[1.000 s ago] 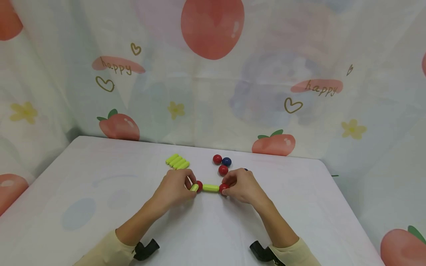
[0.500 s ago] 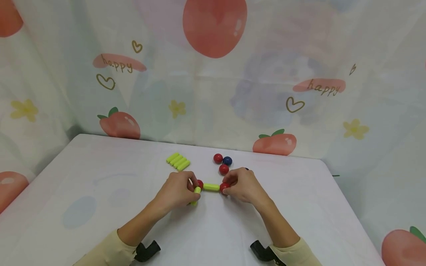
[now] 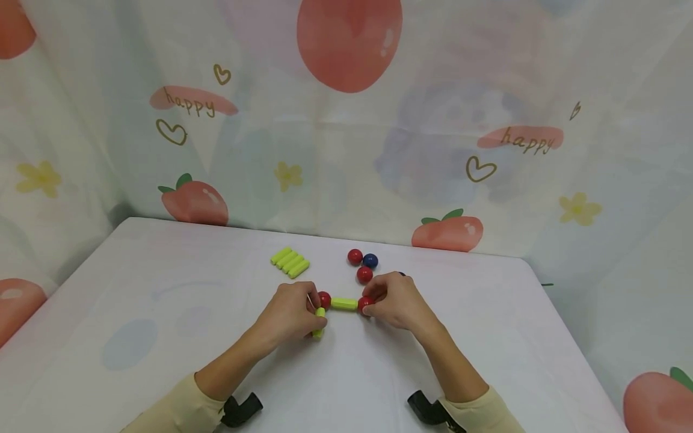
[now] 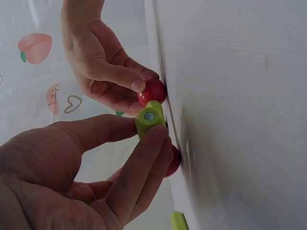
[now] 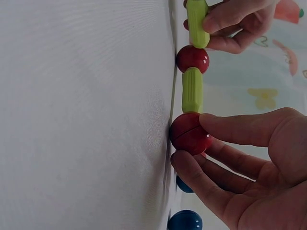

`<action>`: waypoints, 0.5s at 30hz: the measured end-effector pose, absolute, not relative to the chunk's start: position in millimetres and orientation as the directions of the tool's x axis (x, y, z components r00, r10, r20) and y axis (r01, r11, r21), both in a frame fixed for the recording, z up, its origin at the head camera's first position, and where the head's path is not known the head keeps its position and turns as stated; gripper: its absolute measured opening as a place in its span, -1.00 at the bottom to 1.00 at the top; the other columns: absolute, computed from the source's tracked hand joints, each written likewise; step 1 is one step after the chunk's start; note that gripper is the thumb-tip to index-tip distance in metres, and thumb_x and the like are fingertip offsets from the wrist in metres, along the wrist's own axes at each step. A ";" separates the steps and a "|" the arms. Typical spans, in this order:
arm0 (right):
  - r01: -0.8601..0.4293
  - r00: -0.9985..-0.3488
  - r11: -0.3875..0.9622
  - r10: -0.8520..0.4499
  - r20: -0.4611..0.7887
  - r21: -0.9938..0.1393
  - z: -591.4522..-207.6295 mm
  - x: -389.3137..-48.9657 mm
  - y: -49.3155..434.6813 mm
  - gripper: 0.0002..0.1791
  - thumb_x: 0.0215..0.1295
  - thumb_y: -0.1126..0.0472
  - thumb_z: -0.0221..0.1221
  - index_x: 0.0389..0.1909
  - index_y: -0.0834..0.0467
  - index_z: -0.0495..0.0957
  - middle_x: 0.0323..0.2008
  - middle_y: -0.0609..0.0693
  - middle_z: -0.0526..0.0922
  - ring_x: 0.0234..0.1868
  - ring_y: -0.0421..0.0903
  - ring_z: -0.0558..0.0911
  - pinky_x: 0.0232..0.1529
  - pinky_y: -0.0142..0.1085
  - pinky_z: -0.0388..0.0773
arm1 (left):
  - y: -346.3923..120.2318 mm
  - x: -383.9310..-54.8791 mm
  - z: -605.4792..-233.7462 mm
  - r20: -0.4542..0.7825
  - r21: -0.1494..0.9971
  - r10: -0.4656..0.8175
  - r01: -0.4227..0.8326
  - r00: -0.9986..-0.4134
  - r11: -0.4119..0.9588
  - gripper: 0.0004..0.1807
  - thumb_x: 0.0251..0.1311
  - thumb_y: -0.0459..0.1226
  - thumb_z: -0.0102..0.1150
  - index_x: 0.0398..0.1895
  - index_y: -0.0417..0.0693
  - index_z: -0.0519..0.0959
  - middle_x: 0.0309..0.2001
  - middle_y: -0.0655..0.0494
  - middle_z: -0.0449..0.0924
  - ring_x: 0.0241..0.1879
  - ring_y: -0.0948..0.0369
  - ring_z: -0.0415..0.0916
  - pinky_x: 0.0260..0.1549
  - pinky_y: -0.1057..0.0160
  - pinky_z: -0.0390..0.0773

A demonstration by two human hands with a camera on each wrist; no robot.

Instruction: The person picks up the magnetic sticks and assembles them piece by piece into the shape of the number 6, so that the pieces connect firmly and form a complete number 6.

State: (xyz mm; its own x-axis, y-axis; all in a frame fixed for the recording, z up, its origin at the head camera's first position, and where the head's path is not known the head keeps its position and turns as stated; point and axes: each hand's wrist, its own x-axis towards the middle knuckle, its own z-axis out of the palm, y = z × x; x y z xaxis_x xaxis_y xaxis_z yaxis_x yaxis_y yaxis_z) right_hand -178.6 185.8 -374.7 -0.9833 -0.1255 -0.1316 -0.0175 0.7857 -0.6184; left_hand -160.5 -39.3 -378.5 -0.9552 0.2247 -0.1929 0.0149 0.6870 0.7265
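Two red balls lie joined by a yellow-green rod (image 3: pixel 344 304) in the middle of the white table. My left hand (image 3: pixel 289 310) pinches a second yellow-green rod (image 3: pixel 318 332) between thumb and fingers. That rod's far end meets the left red ball (image 3: pixel 325 299), and its near end points toward me. A round grey disc shows in the end of this rod in the left wrist view. With thumb and fingertips, my right hand (image 3: pixel 397 302) pinches the right red ball (image 5: pixel 186 134), which has a dark seam across it. My left fingers partly cover the held rod.
Several yellow-green rods (image 3: pixel 290 263) lie side by side at the back left. Behind my right hand are a red ball (image 3: pixel 355 257), a blue ball (image 3: pixel 370 260) and another red ball (image 3: pixel 364 275). One more blue ball (image 3: pixel 402 274) is mostly hidden. A patterned curtain (image 3: pixel 335 198) hangs behind the table.
The rod in my left hand has swung round at the left red ball, from pointing leftward to pointing toward me. My right hand holds its ball in nearly the same place.
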 end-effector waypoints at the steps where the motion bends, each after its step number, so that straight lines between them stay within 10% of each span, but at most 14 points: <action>1: -0.017 -0.983 0.785 -0.126 -0.133 -0.619 -374.9 -178.9 185.6 -0.78 0.12 0.27 0.52 -0.20 0.10 0.75 -0.32 -0.07 0.71 -0.24 -0.10 0.61 -0.22 -0.28 0.67 | -39.3 -160.6 -378.9 -0.191 0.725 0.223 0.016 -0.956 0.688 -0.73 0.07 -0.31 0.53 -0.29 -0.11 0.57 -0.46 0.08 0.59 -0.56 0.21 0.56 -0.54 0.30 0.60; 15: -0.009 -0.983 0.792 -0.119 -0.140 -0.611 -373.5 -178.8 185.1 -0.78 0.12 0.26 0.52 -0.20 0.09 0.75 -0.30 -0.06 0.72 -0.22 -0.10 0.62 -0.20 -0.27 0.68 | -39.2 -163.5 -387.6 -0.179 0.728 0.226 0.025 -0.958 0.686 -0.73 0.10 -0.29 0.52 -0.32 -0.10 0.55 -0.53 0.07 0.57 -0.58 0.19 0.53 -0.54 0.30 0.59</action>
